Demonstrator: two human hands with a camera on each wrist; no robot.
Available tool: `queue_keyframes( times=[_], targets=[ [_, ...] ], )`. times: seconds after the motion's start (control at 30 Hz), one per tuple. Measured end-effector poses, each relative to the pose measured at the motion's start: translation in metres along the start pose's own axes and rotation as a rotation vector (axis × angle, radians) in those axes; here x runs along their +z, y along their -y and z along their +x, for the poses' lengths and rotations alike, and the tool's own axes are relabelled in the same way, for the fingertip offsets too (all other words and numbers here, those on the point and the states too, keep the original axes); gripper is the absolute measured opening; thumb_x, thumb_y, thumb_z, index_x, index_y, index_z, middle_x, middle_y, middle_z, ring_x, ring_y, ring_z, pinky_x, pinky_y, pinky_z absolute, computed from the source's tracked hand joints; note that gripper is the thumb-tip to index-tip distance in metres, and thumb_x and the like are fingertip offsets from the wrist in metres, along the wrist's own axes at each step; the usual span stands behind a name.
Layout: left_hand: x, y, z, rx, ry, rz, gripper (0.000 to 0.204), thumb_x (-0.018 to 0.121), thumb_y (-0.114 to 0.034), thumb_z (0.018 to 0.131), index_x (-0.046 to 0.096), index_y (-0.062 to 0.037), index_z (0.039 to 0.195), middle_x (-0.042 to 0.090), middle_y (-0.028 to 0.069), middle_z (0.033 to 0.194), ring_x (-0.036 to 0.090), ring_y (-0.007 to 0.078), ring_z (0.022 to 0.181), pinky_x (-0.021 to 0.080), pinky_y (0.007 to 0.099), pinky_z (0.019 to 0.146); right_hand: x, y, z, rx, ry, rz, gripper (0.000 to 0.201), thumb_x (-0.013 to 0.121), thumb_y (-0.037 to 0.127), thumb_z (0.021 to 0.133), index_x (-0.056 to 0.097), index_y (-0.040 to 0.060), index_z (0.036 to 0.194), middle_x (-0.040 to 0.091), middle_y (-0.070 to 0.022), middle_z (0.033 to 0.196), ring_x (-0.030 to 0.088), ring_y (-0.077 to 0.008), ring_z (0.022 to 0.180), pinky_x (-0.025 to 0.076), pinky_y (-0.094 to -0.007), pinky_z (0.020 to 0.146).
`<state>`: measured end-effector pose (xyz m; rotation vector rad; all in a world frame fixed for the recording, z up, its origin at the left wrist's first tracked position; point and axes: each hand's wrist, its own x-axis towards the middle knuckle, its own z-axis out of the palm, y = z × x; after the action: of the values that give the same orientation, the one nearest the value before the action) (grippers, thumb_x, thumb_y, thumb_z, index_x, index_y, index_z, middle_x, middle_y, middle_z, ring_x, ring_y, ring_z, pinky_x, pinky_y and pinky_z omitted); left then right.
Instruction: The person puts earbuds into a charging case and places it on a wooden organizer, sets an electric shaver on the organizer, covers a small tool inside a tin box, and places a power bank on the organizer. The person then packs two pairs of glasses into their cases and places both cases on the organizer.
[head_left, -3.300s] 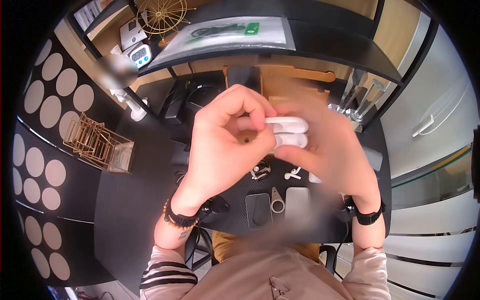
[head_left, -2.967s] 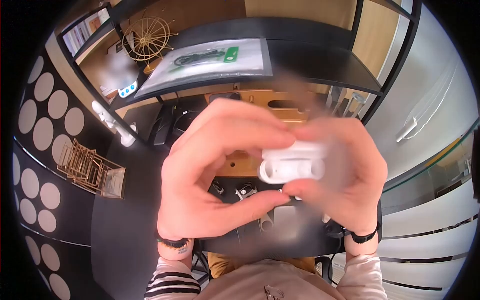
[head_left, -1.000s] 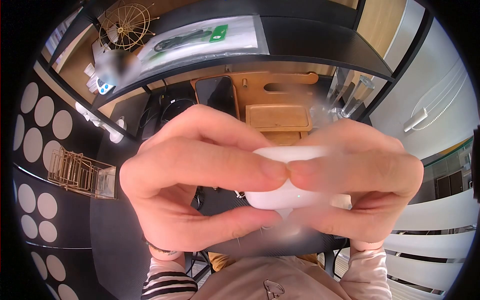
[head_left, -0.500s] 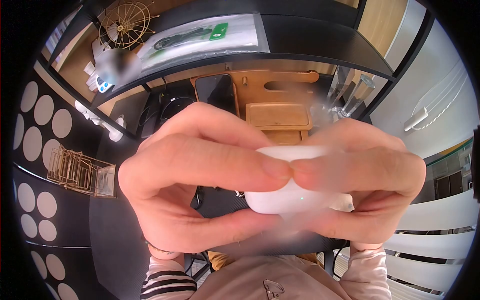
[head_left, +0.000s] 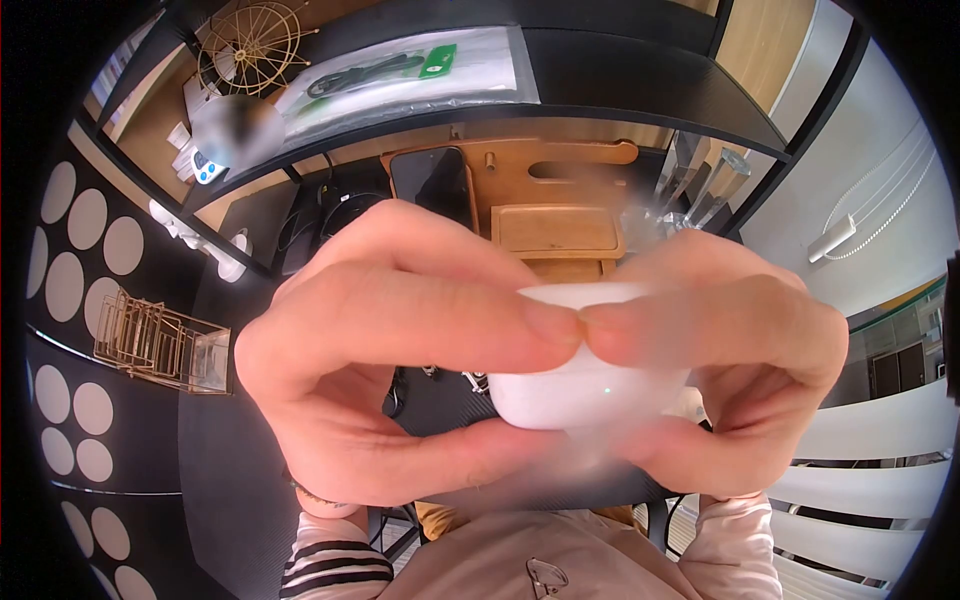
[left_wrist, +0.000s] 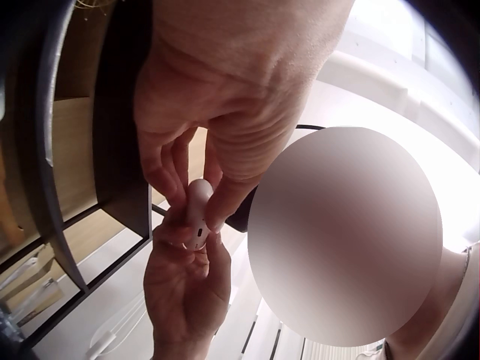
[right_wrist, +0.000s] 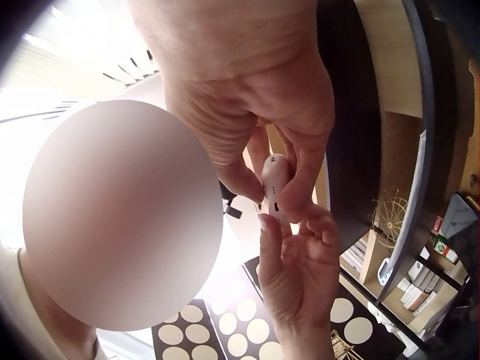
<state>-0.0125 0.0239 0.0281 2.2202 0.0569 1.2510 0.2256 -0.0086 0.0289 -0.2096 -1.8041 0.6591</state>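
Observation:
A rounded white case is held up close to the head camera, with a tiny green light on its front. The left hand pinches its left side between thumb below and fingers above. On the other side the right hand grips it the same way, partly blurred. Both index fingertips meet over the case top. In the left wrist view the case shows a dark port on its underside, between the left hand and right hand. The right wrist view shows the case under the right hand. Its lid looks shut.
A wooden organiser with a dark phone stands behind the hands. Above it, a black shelf carries a plastic-wrapped packet and a gold wheel ornament. Gold wire racks are at left, clear pillars at right.
Since the earliest frames, the case has gone from open to closed and both hands have come closer to the head camera. Over the last second, it has tilted slightly, with both grips kept.

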Motion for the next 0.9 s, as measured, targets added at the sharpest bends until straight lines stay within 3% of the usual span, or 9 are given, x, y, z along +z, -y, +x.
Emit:
queue_keyframes(
  times=[0.07,0.13,0.17,0.23,0.53,0.77,0.9],
  targets=[
    [0.002,-0.003,0.000,-0.007,-0.020,0.061,0.072,0.098,-0.004,0.062,0.062,-0.0055,0.124,0.063,0.0261,0.108,0.068,0.0243,0.087,0.054,0.0286,0.075,0.006,-0.003,-0.005,0.002,-0.001,0.029,0.039,0.071,-0.007,0.068,0.070,-0.0114,0.107,0.072,-0.0268,0.103,0.072,-0.0274,0.086,0.056,-0.0316,0.073],
    [0.004,-0.010,0.001,-0.022,-0.019,0.136,0.069,0.098,-0.002,0.062,0.063,-0.0071,0.121,0.063,0.0245,0.108,0.067,0.0235,0.087,0.054,0.0285,0.074,0.019,-0.011,-0.021,0.099,-0.303,0.225,0.037,0.069,-0.006,0.071,0.066,-0.0089,0.107,0.071,-0.0223,0.101,0.069,-0.0211,0.082,0.052,-0.0277,0.070],
    [0.006,-0.012,0.002,-0.037,-0.018,0.211,0.067,0.097,-0.001,0.062,0.064,-0.0088,0.119,0.063,0.0228,0.108,0.067,0.0226,0.087,0.054,0.0284,0.073,0.016,-0.009,-0.022,0.100,-0.304,0.224,0.037,0.069,-0.006,0.071,0.066,-0.0089,0.107,0.071,-0.0223,0.101,0.069,-0.0211,0.082,0.052,-0.0277,0.070],
    [0.017,-0.011,0.002,-0.015,-0.063,0.218,0.064,0.096,0.000,0.062,0.064,-0.0099,0.117,0.063,0.0216,0.109,0.066,0.0224,0.087,0.054,0.0288,0.072,0.005,-0.004,-0.021,0.161,-0.175,-0.050,0.036,0.065,-0.007,0.073,0.061,-0.0075,0.109,0.069,-0.0188,0.097,0.066,-0.0166,0.078,0.049,-0.0249,0.066],
    [0.021,-0.010,0.005,0.011,-0.082,0.245,0.057,0.094,0.002,0.065,0.063,-0.0098,0.112,0.061,0.0218,0.111,0.067,0.0222,0.088,0.056,0.0294,0.069,0.008,-0.033,-0.023,-0.047,-0.164,0.185,0.035,0.063,-0.006,0.076,0.059,-0.0086,0.111,0.067,-0.0178,0.097,0.063,-0.0151,0.078,0.047,-0.0235,0.066],
    [0.020,-0.009,0.004,0.020,-0.077,0.246,0.060,0.094,0.001,0.067,0.062,-0.0100,0.117,0.060,0.0215,0.111,0.067,0.0212,0.087,0.056,0.0283,0.068,0.011,-0.031,-0.023,-0.052,-0.226,0.121,0.035,0.065,-0.003,0.076,0.059,-0.0093,0.110,0.067,-0.0187,0.100,0.062,-0.0167,0.082,0.047,-0.0248,0.069],
    [0.019,-0.009,0.004,0.019,-0.077,0.252,0.061,0.094,0.002,0.067,0.063,-0.0104,0.117,0.060,0.0214,0.111,0.067,0.0210,0.087,0.056,0.0280,0.068,0.001,-0.014,-0.014,0.007,-0.112,0.066,0.036,0.065,-0.004,0.075,0.059,-0.0096,0.110,0.067,-0.0198,0.101,0.061,-0.0176,0.084,0.047,-0.0252,0.071]
  ],
)
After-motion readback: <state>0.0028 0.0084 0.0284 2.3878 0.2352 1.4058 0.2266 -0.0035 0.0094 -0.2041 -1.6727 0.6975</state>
